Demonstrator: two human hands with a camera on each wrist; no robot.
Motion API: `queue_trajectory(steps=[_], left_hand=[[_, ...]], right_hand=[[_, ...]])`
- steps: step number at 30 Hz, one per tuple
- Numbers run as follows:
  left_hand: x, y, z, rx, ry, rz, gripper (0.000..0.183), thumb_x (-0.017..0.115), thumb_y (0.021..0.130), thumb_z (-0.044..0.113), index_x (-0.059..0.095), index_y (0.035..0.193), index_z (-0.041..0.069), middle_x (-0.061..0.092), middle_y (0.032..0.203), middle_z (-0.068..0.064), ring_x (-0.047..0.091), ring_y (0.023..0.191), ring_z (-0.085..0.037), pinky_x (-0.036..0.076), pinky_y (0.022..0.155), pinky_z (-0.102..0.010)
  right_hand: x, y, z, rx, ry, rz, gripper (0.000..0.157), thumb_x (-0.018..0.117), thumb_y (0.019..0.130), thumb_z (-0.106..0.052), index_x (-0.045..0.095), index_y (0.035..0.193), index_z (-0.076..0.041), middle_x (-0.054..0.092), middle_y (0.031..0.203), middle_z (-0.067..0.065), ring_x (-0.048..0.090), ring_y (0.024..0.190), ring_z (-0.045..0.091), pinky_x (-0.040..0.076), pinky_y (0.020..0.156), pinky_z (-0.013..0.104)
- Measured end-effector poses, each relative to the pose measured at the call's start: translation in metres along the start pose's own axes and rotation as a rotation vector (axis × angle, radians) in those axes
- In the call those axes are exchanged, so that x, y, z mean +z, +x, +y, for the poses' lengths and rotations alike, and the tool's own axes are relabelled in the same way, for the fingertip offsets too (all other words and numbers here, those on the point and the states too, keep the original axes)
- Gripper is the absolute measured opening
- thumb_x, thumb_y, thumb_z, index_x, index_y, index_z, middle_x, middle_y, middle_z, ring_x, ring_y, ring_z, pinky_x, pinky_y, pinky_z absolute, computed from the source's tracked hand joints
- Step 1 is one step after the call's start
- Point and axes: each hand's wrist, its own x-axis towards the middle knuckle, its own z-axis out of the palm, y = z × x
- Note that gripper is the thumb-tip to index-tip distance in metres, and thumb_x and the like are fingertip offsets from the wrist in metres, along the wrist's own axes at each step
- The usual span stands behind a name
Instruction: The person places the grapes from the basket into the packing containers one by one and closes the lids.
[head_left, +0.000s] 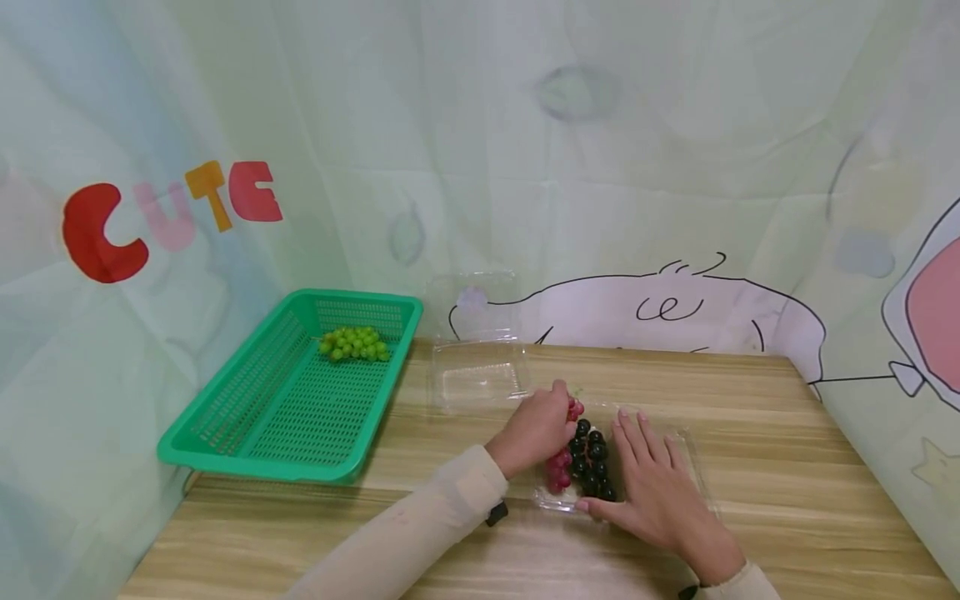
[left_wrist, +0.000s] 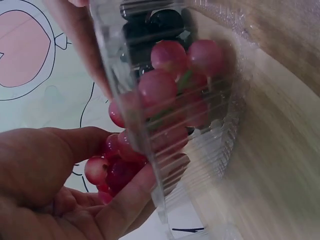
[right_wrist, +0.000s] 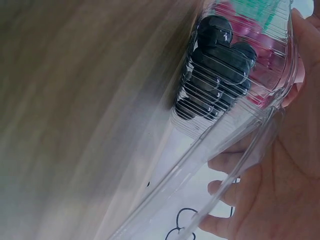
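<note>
Your left hand (head_left: 535, 427) grips and partly hides one red grape bunch (head_left: 558, 472), partly inside the nearer of two faint-edged clear boxes (head_left: 557, 505) beside one black bunch (head_left: 589, 460), your right hand (head_left: 656, 483) straight-fingered over that box

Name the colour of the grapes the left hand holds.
Pinkish red grapes, clearest in the left wrist view.

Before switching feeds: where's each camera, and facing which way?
Head-worn: forward and down onto brown wooden table; left hand, right hand, beige sleeves show.
On left wrist: toward shiny red grapes; left hand shows, gripping them.
On right wrist: toward clear plastic container; right hand's palm shows.
Both wrist views share container, red grapes, round black grapes.
</note>
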Motion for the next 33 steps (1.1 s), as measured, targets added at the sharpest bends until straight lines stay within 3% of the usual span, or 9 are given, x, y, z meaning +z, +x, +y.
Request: queue_trajectory(steps=[5, 16, 22, 30, 33], left_hand=[[0.002, 0.000, 0.000, 0.017, 0.058, 0.016, 0.036, 0.072, 0.095, 0.019, 0.054, 0.117, -0.003, 0.059, 0.073, -0.006, 0.056, 0.054, -0.013, 0.046, 0.045, -0.022], [0.007, 0.000, 0.007, -0.062, 0.080, 0.005, 0.037, 0.070, 0.094, 0.014, 0.054, 0.119, -0.008, 0.060, 0.072, -0.008, 0.055, 0.051, -0.016, 0.047, 0.045, -0.023], [0.015, 0.000, 0.008, -0.049, 0.161, 0.036, 0.031, 0.068, 0.096, 0.015, 0.055, 0.114, -0.007, 0.062, 0.072, -0.009, 0.061, 0.057, -0.019, 0.050, 0.049, -0.025], [0.016, -0.004, 0.006, -0.026, 0.157, 0.050, 0.055, 0.075, 0.093, 0.025, 0.049, 0.127, -0.009, 0.068, 0.084, -0.012, 0.066, 0.068, -0.019, 0.056, 0.059, -0.026], [0.012, -0.007, 0.007, -0.033, 0.141, 0.048, 0.054, 0.076, 0.093, 0.028, 0.049, 0.125, -0.006, 0.067, 0.080, -0.009, 0.064, 0.063, -0.016, 0.054, 0.055, -0.024]], right_hand=[[0.001, 0.000, 0.000, -0.002, -0.005, 0.003, 0.121, 0.054, 0.079, -0.087, 0.032, 0.155, 0.004, 0.030, 0.163, 0.020, 0.025, 0.151, 0.043, 0.028, 0.114, 0.068], [0.000, 0.000, -0.001, -0.007, 0.003, 0.004, 0.119, 0.054, 0.080, -0.086, 0.032, 0.155, 0.004, 0.030, 0.163, 0.020, 0.025, 0.151, 0.043, 0.028, 0.114, 0.068], [0.001, 0.000, 0.000, -0.008, -0.001, 0.018, 0.119, 0.055, 0.080, -0.085, 0.033, 0.155, 0.005, 0.031, 0.163, 0.021, 0.026, 0.150, 0.044, 0.028, 0.113, 0.068], [0.002, -0.001, 0.001, -0.005, -0.005, 0.004, 0.119, 0.054, 0.080, -0.086, 0.033, 0.155, 0.004, 0.029, 0.164, 0.020, 0.025, 0.150, 0.043, 0.029, 0.114, 0.068], [0.001, 0.000, 0.001, -0.004, 0.000, 0.000, 0.119, 0.054, 0.080, -0.086, 0.033, 0.155, 0.004, 0.029, 0.164, 0.020, 0.025, 0.150, 0.043, 0.029, 0.113, 0.068]])
